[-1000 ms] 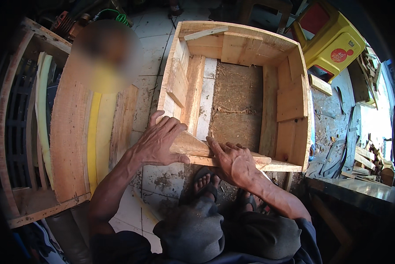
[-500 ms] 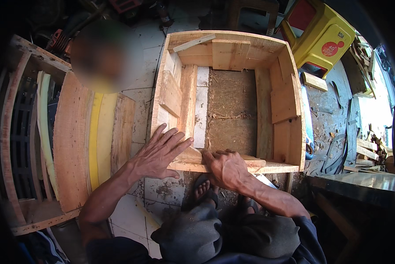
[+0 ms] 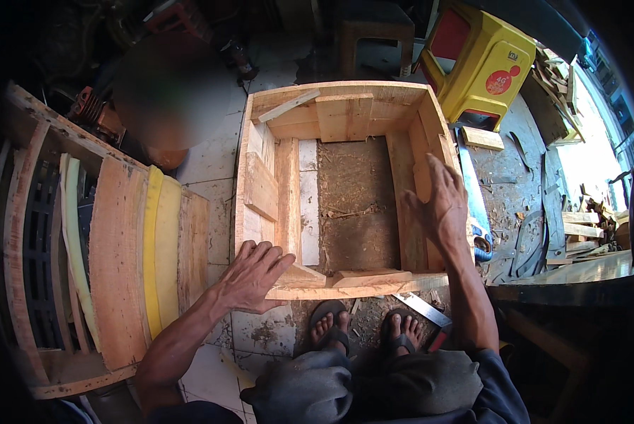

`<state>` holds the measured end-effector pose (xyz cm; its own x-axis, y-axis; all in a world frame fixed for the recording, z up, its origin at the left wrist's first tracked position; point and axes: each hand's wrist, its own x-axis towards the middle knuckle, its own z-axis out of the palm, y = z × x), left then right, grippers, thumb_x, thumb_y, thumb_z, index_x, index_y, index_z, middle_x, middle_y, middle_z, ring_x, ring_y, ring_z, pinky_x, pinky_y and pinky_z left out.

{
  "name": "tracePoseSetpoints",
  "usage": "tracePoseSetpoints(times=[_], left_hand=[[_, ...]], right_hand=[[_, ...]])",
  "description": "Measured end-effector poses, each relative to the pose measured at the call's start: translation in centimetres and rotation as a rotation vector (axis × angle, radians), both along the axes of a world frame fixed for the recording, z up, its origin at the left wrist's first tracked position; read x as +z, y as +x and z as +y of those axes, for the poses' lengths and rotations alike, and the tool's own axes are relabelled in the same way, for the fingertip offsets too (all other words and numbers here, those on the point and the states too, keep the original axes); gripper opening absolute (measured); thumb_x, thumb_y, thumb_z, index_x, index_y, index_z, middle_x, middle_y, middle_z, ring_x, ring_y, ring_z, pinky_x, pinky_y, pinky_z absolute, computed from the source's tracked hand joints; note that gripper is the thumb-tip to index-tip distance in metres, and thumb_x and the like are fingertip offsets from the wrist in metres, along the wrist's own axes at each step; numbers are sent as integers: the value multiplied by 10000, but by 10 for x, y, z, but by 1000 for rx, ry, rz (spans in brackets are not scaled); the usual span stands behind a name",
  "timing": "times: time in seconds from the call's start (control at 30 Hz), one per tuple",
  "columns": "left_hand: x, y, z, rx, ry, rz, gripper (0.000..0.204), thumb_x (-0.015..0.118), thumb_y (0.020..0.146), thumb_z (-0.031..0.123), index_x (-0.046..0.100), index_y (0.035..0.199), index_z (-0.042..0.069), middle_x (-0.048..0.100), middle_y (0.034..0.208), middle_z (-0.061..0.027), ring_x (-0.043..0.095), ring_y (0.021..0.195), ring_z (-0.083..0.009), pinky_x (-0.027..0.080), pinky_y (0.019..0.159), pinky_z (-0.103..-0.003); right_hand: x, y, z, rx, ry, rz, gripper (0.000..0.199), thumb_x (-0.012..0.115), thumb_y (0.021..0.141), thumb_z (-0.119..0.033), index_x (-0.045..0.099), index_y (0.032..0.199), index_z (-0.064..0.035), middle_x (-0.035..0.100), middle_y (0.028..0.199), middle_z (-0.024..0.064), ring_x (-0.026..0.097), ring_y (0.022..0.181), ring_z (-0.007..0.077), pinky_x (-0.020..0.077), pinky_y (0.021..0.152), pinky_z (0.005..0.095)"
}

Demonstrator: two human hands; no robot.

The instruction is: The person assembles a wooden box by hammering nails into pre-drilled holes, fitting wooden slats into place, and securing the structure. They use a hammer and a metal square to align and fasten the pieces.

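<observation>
A rectangular open wooden box frame (image 3: 359, 289) rests on the floor before me, its walls lined with short boards. My left hand (image 3: 252, 274) is closed over its near left corner, fingers bent over the top edge. My right hand (image 3: 440, 205) is raised at the right wall, fingers spread and thumb apart, holding nothing. Whether it touches the wall I cannot tell. A loose-looking strip of wood (image 3: 288, 105) slants across the far left corner. Another short piece (image 3: 372, 278) lies along the inside of the near wall.
Left stands a slatted wooden piece with boards and a yellow strip (image 3: 151, 233). A yellow plastic stool (image 3: 483, 67) and a wood block (image 3: 483, 138) are at the far right. A blue-handled saw (image 3: 481, 240) lies beside the frame, and a metal square (image 3: 424, 309) near my feet.
My right hand has left the near wall and swung up to the right wall, its fingers opening. My left hand's fingers, spread before, now bend over the corner. The view has shifted slightly.
</observation>
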<state>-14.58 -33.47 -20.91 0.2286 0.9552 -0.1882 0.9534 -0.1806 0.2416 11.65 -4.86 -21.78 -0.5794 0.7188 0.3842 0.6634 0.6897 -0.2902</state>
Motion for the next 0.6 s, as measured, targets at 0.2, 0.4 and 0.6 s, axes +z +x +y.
tracePoseSetpoints(times=[0.2, 0.4, 0.6], left_hand=[[-2, -1, 0, -5, 83, -6, 921, 879, 633, 446, 480, 1357, 37, 507, 1162, -142, 484, 1119, -315, 370, 952, -492], [-9, 18, -32, 5, 121, -4, 845, 852, 662, 378, 471, 1343, 52, 490, 1167, -164, 487, 1117, -349, 374, 925, -526], [-18, 56, -98, 84, 284, 111, 701, 764, 751, 312, 440, 1312, 46, 472, 1174, -178, 487, 1085, -365, 396, 864, -575]], right_hand=[[-42, 53, 102, -353, -845, -10, 633, 781, 693, -263, 588, 1203, 60, 701, 944, 225, 687, 836, 338, 544, 773, 417], [3, 66, 57, -265, -739, 81, 509, 720, 711, -220, 607, 1113, 71, 695, 873, 254, 697, 822, 366, 541, 756, 438], [60, 68, 14, -107, -636, 139, 592, 705, 724, -200, 589, 1230, 85, 698, 885, 262, 706, 831, 366, 542, 795, 438]])
